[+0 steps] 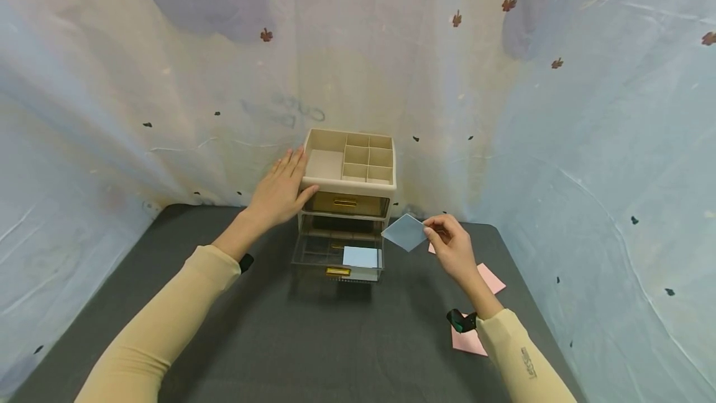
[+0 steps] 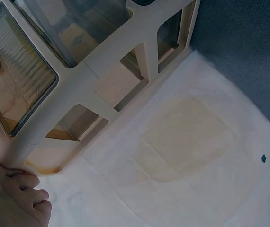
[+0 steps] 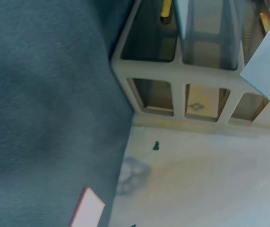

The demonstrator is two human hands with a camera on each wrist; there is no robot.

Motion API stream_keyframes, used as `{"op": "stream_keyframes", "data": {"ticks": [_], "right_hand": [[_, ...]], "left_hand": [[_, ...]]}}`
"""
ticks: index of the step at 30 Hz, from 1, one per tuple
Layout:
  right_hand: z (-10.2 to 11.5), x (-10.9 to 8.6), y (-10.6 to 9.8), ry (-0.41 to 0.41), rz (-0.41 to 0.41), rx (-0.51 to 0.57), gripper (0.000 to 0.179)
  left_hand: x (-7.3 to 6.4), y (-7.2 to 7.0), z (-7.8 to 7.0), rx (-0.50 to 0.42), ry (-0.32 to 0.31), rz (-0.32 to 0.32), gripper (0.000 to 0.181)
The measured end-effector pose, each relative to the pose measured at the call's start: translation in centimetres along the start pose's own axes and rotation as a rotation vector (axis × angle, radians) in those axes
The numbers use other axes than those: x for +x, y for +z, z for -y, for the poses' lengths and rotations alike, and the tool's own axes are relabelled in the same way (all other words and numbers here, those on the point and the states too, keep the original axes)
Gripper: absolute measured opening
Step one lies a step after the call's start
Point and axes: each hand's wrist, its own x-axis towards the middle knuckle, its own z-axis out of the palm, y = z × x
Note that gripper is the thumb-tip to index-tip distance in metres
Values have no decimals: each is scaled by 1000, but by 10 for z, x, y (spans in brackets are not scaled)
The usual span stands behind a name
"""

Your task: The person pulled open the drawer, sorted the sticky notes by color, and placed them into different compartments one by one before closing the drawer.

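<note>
We rest our straight-fingered left hand [image 1: 278, 194] on the drawer box [image 1: 348, 188], at its left edge, our right hand [image 1: 450, 247] pinches one blue sheet [image 1: 404, 233], right of the box.

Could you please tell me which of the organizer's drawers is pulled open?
The middle drawer, with a pale blue square inside: it juts forward, while the top drawer and bottom drawer sit closed.

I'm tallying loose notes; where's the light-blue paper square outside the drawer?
In the head view, the light-blue paper square is right of centre, pinched in the right hand's grip, just right of the open clear plastic drawer.
</note>
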Motion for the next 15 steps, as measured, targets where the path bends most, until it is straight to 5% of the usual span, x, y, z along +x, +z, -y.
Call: {"op": "stream_keyframes", "data": {"ticks": [15], "right_hand": [[27,22,20,-101,63,24,8]], "left_hand": [[-1,-2,-1,-6,0,-7,84]]}}
